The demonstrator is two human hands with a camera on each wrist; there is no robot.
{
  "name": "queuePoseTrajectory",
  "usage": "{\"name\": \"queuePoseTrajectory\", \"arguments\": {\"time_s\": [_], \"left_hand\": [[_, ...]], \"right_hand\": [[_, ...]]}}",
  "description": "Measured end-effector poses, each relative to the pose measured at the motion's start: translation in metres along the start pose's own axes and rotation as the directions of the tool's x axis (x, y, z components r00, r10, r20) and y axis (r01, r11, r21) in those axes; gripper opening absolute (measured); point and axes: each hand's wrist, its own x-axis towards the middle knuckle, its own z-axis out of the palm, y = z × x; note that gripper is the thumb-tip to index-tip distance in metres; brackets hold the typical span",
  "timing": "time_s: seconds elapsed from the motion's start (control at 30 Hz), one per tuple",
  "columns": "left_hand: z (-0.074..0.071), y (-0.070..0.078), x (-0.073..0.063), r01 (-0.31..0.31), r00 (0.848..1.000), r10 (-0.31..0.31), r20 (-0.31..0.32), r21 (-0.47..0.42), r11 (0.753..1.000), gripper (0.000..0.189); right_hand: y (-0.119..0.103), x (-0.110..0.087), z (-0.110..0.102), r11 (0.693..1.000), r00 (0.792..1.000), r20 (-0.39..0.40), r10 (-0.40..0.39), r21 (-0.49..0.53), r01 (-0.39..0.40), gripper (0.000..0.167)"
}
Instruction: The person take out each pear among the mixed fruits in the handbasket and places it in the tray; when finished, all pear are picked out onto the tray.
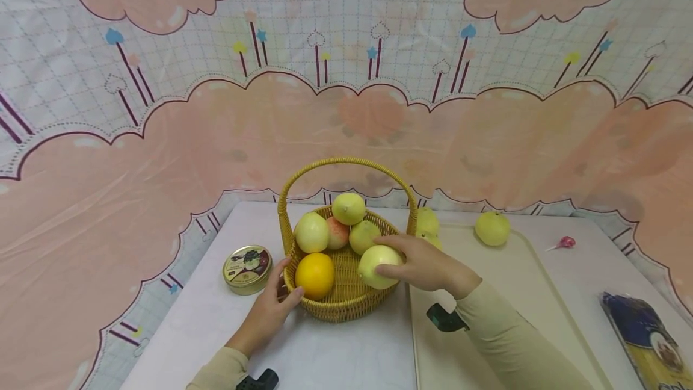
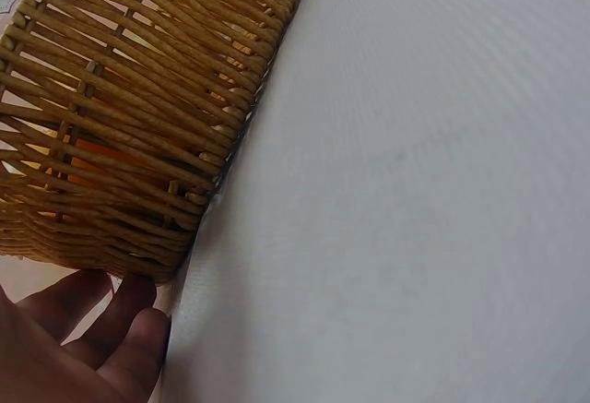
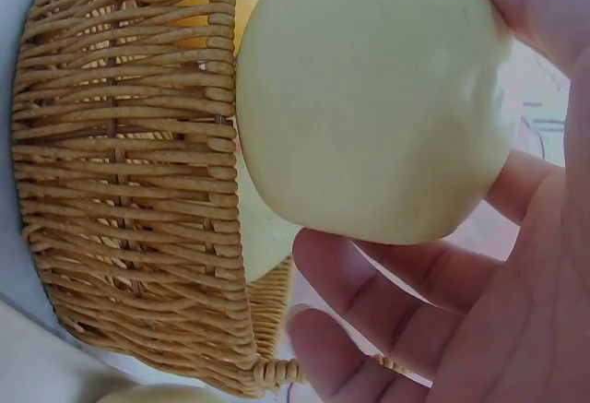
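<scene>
A wicker basket (image 1: 346, 312) with a tall arched handle stands on the table. My left hand (image 1: 271, 306) holds its left front side, thumb at the rim; in the left wrist view, fingers (image 2: 129, 329) touch the woven wall low down. My right hand (image 1: 428, 260) grips a smooth pale green, apple-shaped fruit (image 1: 379, 266) over the basket's right rim. The right wrist view shows this fruit (image 3: 378, 99) close up beside the rim. Inside the basket lie an orange (image 1: 315, 276), a red-blushed peach (image 1: 338, 233) and several pale green fruits (image 1: 311, 232).
A round tin (image 1: 247, 269) stands left of the basket. On the right, a cream tray (image 1: 487, 294) bears green fruits (image 1: 492, 228) at its back. Farther right are a wrapped lollipop (image 1: 566, 242) and a blue-and-yellow packet (image 1: 646, 339). A patterned cloth (image 1: 346, 125) hangs behind.
</scene>
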Motion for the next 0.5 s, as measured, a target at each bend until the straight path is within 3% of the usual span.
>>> {"name": "queuePoseTrajectory", "arguments": {"time_s": [0.17,0.5], "left_hand": [[0.000,0.001,0.000,0.000,1.000,0.000,0.003,0.017,1.000,0.073],[0.001,0.002,-0.001,0.008,1.000,-0.008,0.002,0.015,1.000,0.072]], "right_hand": [[0.004,-0.005,-0.002,1.000,1.000,-0.001,-0.001,0.008,0.001,0.062],[0.015,-0.018,-0.007,0.987,0.999,0.020,0.045,0.156,-0.047,0.071]]}}
